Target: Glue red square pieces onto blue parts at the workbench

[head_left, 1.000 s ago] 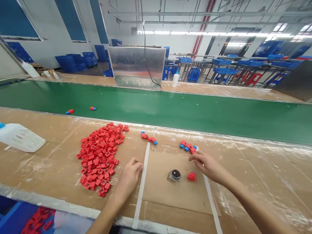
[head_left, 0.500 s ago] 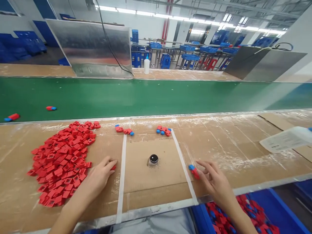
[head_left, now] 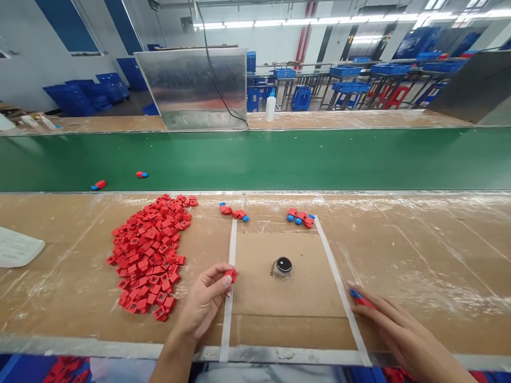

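Observation:
My left hand (head_left: pixel 205 300) pinches one small red square piece (head_left: pixel 230 275) at the left white tape line, just right of a big pile of red pieces (head_left: pixel 150 253). My right hand (head_left: pixel 393 325) lies low on the bench at the right tape line, fingers closed over a red-and-blue part (head_left: pixel 361 299). Between the hands, a small black round fixture (head_left: pixel 283 265) sits in the cardboard square (head_left: pixel 279 298). Two little groups of red-and-blue assembled parts (head_left: pixel 233 211) (head_left: pixel 300 217) lie along the far edge of the square.
A green conveyor belt (head_left: pixel 279 159) runs behind the bench and carries two red-and-blue parts (head_left: pixel 99 184) (head_left: pixel 141 174). A metal box (head_left: pixel 195 88) and a white bottle (head_left: pixel 270 108) stand beyond it. A white sheet (head_left: pixel 18 247) lies at far left. Blue bins show below the bench edge.
My left hand lifted a red piece from beside the pile and brought it to the tape line. My right hand slid with the red-and-blue part toward me, down the right tape line. The camera swung left.

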Demonstrator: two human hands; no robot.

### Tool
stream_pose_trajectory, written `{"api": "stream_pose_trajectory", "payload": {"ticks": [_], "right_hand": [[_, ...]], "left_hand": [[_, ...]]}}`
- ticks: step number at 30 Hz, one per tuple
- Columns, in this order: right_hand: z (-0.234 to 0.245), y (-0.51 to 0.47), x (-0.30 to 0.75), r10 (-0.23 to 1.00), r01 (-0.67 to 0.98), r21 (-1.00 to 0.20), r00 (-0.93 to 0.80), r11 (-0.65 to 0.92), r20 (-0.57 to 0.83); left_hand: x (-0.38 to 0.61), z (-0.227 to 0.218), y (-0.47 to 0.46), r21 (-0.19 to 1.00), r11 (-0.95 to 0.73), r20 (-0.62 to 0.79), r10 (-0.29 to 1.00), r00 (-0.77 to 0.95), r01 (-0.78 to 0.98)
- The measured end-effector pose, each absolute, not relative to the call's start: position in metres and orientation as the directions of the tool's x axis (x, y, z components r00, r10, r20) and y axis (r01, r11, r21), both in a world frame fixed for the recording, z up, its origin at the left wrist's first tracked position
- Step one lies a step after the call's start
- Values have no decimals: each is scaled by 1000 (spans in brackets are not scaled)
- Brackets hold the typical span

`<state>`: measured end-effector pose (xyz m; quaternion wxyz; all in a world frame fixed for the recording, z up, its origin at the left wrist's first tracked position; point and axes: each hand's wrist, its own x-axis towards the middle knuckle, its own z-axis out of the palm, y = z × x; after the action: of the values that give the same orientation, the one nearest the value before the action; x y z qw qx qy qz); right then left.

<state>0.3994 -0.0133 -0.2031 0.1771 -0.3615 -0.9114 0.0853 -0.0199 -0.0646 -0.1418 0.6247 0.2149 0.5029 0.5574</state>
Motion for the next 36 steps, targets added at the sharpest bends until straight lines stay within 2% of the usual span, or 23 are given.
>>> {"api": "stream_pose_trajectory", "payload": {"ticks": [3,6,10,13,16,21,27,33,36], "right_hand": [[-199,-6,393,672,604,-298,-693,739,260],[-197,3,387,735,640,-373,-638,672,230],[-189,15,383,807,653,-527,-580,544,114],[-180,22,383,794,648,-545,-605,532,56],[-178,28,383,792,663,-490,-603,566,98],[-192,38,378,824,768,-303,-498,564,271],[-192,43,374,761,772,-99,-582,628,287],[-178,44,360,813,822,-60,-544,566,206],[-174,43,353,828,832,-84,-526,548,192]], "left_hand": [[-5,-146,-66,805,276,-397,908,-131,-525],[8,-150,-66,805,288,-407,904,-130,-519],[22,-155,-65,810,305,-430,890,-153,-501],[28,-159,-67,838,287,-392,908,-146,-464],[31,-164,-71,857,277,-361,925,-122,-435],[31,-172,-77,867,276,-352,929,-117,-416],[30,-178,-87,874,258,-330,937,-113,-412],[31,-180,-91,874,250,-314,945,-92,-418],[32,-178,-91,873,253,-313,946,-82,-416]]}}
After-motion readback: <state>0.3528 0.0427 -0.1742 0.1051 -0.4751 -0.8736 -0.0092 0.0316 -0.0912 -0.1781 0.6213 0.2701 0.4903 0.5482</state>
